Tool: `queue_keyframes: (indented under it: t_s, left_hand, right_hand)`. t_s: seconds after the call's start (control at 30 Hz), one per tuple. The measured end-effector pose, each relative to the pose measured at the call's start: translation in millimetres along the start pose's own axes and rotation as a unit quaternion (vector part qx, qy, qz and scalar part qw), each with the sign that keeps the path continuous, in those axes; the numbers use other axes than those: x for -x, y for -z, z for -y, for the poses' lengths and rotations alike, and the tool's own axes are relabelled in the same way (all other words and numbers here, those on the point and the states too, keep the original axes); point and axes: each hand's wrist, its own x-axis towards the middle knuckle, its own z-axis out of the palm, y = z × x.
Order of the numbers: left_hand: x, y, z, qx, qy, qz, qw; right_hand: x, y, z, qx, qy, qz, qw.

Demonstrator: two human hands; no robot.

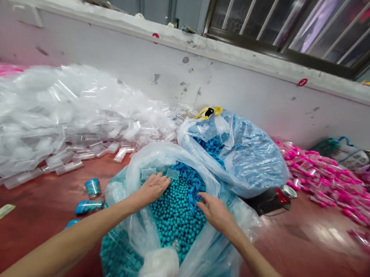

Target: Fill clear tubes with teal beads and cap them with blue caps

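A large clear plastic bag [138,156] stands open in front of me, full of round teal beads [179,215]. My left hand [153,189] is palm down over the beads at the left, its fingers bent and close together. Clear plastic containers [173,174] lie at its fingertips and just behind it; whatever is under the fingers is hidden. On the right side of the bag, my right hand [216,211] reaches in with fingers apart. Its fingertips are at a cluster of blue plastic pieces [194,192] lying on the beads.
Behind stands another bag [251,152] of blue pieces. Clear containers [61,116] are heaped at the left, pink-capped ones [326,175] at the right. Blue-capped containers [92,187] lie left of the bead bag. A dark jar [268,200] with a metal lid lies at right.
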Motion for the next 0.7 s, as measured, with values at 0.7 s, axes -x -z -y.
queue_keyframes:
  t_s: [0.7]
  left_hand:
    - [-24.3,-43.7,-64.2,0.231,0.244,0.191,0.922]
  right_hand:
    - [-23.1,-44.5,1.0,0.105,0.015,0.092,0.99]
